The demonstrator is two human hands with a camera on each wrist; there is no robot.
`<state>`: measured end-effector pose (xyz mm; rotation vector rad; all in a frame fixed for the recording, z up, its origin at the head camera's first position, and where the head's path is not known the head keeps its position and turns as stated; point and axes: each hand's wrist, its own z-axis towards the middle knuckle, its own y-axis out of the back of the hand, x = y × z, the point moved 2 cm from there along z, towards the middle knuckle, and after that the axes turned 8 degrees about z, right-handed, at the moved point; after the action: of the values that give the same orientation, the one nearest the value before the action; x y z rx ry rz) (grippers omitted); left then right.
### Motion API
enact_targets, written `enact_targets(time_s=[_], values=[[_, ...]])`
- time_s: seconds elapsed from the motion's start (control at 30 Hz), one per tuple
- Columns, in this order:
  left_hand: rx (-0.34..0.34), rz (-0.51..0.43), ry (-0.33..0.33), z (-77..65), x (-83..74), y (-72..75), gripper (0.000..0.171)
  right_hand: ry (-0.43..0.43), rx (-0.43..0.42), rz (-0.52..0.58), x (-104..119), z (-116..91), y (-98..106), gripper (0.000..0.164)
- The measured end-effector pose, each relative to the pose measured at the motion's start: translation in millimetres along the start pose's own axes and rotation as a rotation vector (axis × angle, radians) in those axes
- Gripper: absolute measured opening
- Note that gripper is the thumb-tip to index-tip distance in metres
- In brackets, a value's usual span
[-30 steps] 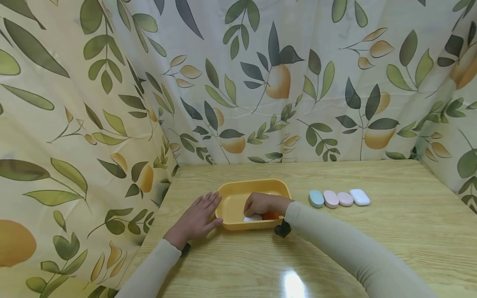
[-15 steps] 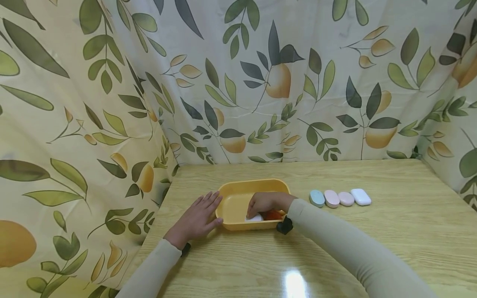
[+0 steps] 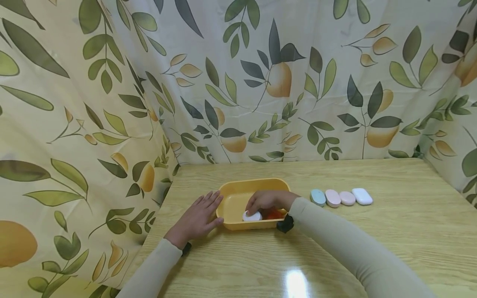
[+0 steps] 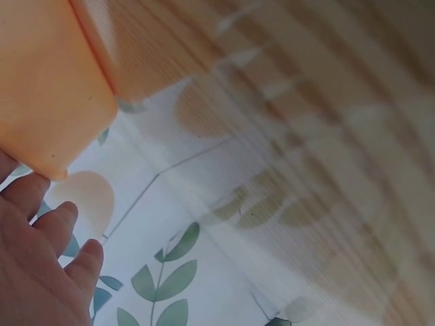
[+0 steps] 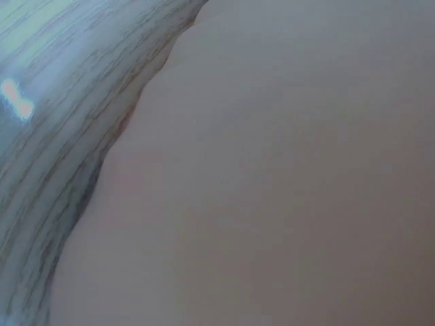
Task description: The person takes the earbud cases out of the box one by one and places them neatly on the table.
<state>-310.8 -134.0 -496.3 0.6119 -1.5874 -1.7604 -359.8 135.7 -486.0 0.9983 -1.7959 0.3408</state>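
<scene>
In the head view a yellow plastic basin (image 3: 231, 226) sits on the table. My right hand (image 3: 266, 200) reaches down inside it, thumb and fingers pinching a small white rounded piece (image 3: 252, 217) near the front wall. Beside that piece, partly under the hand, lies something red-orange (image 3: 275, 214). My left hand (image 3: 199, 215) rests against the basin's left end, fingers extended. The left wrist view has the left fingers (image 4: 51, 231) at the corner of the basin (image 4: 54, 81). Skin fills most of the right wrist view, hiding the held piece.
To the right of the basin stands a row of small rounded pieces: a blue one (image 3: 318, 198), two pink ones, the larger (image 3: 333, 198) beside the smaller (image 3: 347, 198), and a white one (image 3: 362, 196). A leaf-and-fruit patterned curtain (image 3: 261, 136) borders the wooden table (image 3: 231, 265).
The right hand has shifted slightly within the basin, and more of the white piece's top shows under its fingertips. The left hand keeps its place at the basin's end.
</scene>
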Motion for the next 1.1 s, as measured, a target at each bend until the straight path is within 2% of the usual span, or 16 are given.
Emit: enact_targets(time_s=[0.2,0.63,1.1], values=[[0.007,0.004,0.002,1.0,0.0,0.6,0.077,-0.011,-0.019,0.086,1.2,-4.0,3.2,0.02],[-0.011,-0.003,-0.004,0.3,-1.7,0.3,0.076,0.026,-0.009,0.163,0.4,-9.4,4.0,0.015],[-0.038,-0.029,-0.011,-1.2,-2.8,2.0,0.075,0.085,-0.067,0.326,1.3,-22.7,12.4,0.018]])
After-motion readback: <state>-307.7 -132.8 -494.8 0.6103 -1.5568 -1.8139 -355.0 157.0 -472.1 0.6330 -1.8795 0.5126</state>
